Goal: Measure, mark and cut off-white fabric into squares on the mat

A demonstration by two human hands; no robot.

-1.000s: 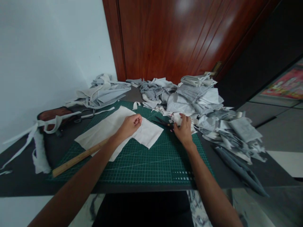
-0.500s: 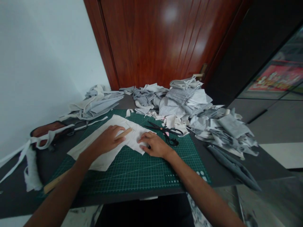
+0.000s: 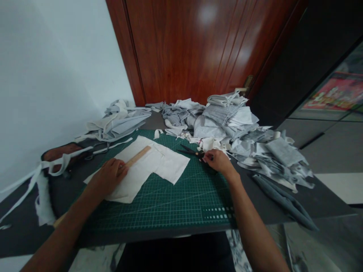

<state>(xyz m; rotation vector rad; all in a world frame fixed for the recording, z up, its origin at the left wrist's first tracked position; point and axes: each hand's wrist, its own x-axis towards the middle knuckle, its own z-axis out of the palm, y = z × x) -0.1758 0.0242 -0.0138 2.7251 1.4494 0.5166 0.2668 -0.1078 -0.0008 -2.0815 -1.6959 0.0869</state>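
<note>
Two bare hands are at work over a green cutting mat (image 3: 181, 204) on the dark bench (image 3: 320, 202). Your left hand (image 3: 110, 174) lies over a wooden ruler (image 3: 138, 156), its fingers bent and fairly close together; you cannot tell from this view whether they grip the ruler or only press on it. The ruler runs aslant beneath your hand and forearm, and its far end rests on a white cloth (image 3: 167, 162). The cloth lies on the mat in front of you, spread mostly flat, with a narrower portion reaching out to the right and a crease near the ruler's end.

Your right hand (image 3: 217, 159) is at the handles of a pair of black scissors (image 3: 188, 150), the fingers drawn in narrow; their hold is partly hidden, so you cannot tell whether they have closed around the handles. The blades point left and away from you, just beside the cloth's right portion.

Pale scraps (image 3: 211, 144) lie just beyond your right hand, and a tall heap of grey and white fabric (image 3: 227, 117) stands behind them. More fabric pieces (image 3: 119, 121) are piled at the back left, and a rolled grey cloth (image 3: 285, 200) lies at the bench's right front edge.
</note>
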